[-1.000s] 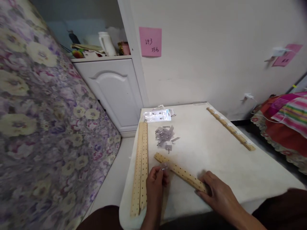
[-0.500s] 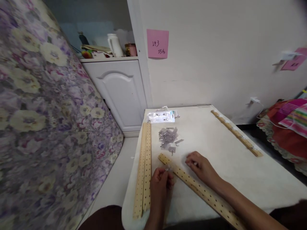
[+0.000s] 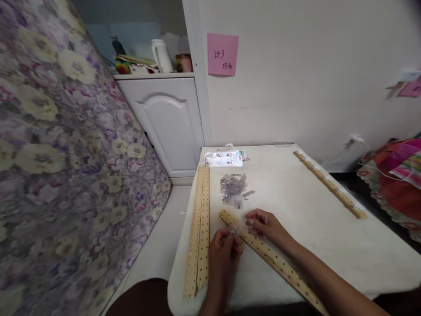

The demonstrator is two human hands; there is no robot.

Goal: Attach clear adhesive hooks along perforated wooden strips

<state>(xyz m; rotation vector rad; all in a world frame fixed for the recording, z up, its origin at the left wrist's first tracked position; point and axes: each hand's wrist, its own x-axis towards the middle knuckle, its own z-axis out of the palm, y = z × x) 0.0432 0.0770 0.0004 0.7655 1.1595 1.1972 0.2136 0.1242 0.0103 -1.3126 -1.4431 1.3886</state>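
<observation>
Thumb and fingers of my left hand (image 3: 225,248) pinch a small, shiny metal hook (image 3: 233,230) over the far end of a perforated wooden strip (image 3: 279,263). The hook's finer shape is blurred. Just right of it, my right hand (image 3: 268,226) hovers above the strip, its thumb and index finger slightly apart; I make out nothing between them. The strip lies slanting toward me, partly under my right forearm. Beyond my hands is a pile of small metal hooks in clear wrappers (image 3: 233,186).
Two perforated wooden strips (image 3: 200,232) lie side by side along the left edge of the white table (image 3: 276,184). A blister pack (image 3: 223,159) sits at the back. On the right lies a wooden strip with several hooks (image 3: 329,184). A floral curtain (image 3: 75,166) hangs at left.
My right hand has moved left toward the hook, its fingers reaching out from a more curled pose. My left hand keeps its pinch on the hook. The view has shifted slightly.
</observation>
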